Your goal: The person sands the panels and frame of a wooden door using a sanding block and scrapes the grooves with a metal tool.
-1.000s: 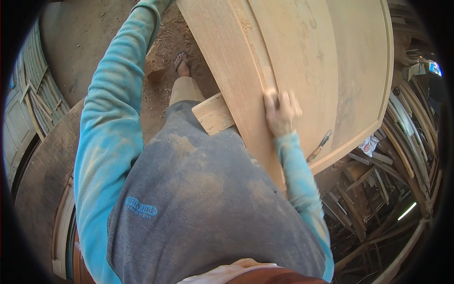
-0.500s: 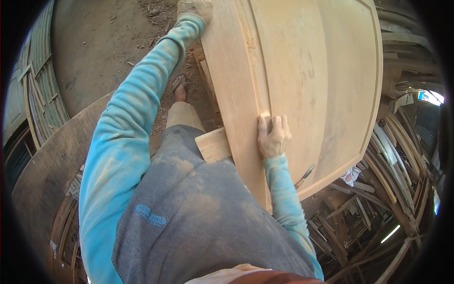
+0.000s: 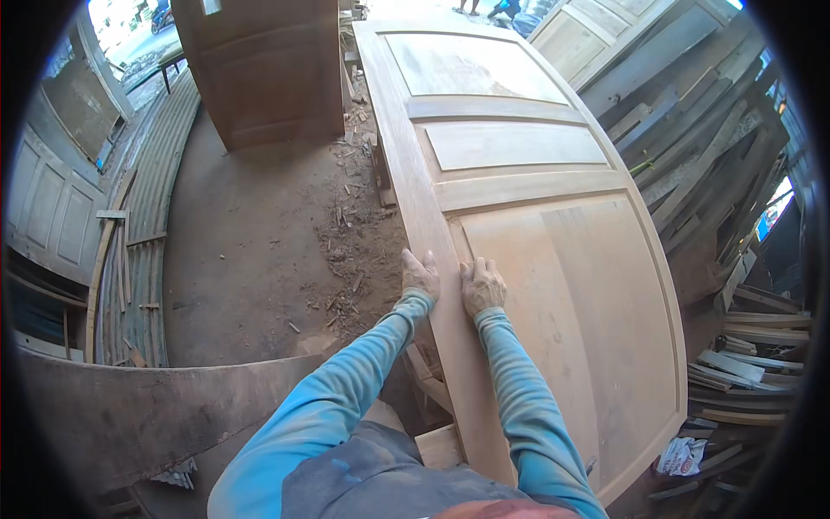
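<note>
A pale, unfinished wooden panel door (image 3: 545, 251) lies flat in front of me, with raised panels set in its frame. My left hand (image 3: 421, 275) is at the outer edge of the door's left stile, thumb and forefinger apart across that edge; its other fingers are hidden. Just to the right, my right hand (image 3: 484, 287) presses down with curled fingers where the stile meets the large panel. Anything under those fingertips is too small or covered to make out. Dust coats both blue sleeves.
A dark brown door (image 3: 264, 78) stands upright at the far left. Wood scraps (image 3: 350, 225) litter the floor beside the work. Stacked boards (image 3: 692, 130) fill the right side, and a curved plywood sheet (image 3: 156, 415) rises at the near left. A wood block (image 3: 441, 447) juts out by my waist.
My view has tilted up, showing the door's far end. My left hand has come back along the stile from its far part and is beside my right hand, which stays at the panel's edge.
</note>
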`<action>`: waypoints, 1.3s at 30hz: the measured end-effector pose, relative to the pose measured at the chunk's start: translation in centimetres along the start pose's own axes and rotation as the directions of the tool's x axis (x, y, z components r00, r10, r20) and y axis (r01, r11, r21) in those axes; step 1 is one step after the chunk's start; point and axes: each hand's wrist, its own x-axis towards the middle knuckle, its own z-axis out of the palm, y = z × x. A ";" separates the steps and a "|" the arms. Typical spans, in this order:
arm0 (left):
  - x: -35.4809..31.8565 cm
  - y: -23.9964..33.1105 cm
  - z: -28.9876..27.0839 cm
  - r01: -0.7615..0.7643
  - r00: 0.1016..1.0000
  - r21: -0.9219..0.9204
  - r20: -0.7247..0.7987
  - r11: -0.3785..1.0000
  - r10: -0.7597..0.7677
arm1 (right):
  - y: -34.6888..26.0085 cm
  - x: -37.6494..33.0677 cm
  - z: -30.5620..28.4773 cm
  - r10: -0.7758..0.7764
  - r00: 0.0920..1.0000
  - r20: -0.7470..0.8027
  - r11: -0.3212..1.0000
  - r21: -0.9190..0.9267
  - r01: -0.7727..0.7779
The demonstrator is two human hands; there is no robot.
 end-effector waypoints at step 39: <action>-0.6 -1.5 0.2 -0.086 0.996 -0.138 0.016 0.987 0.089 | 3.3 -16.8 -7.3 0.157 0.987 -0.021 0.987 -0.018 -0.158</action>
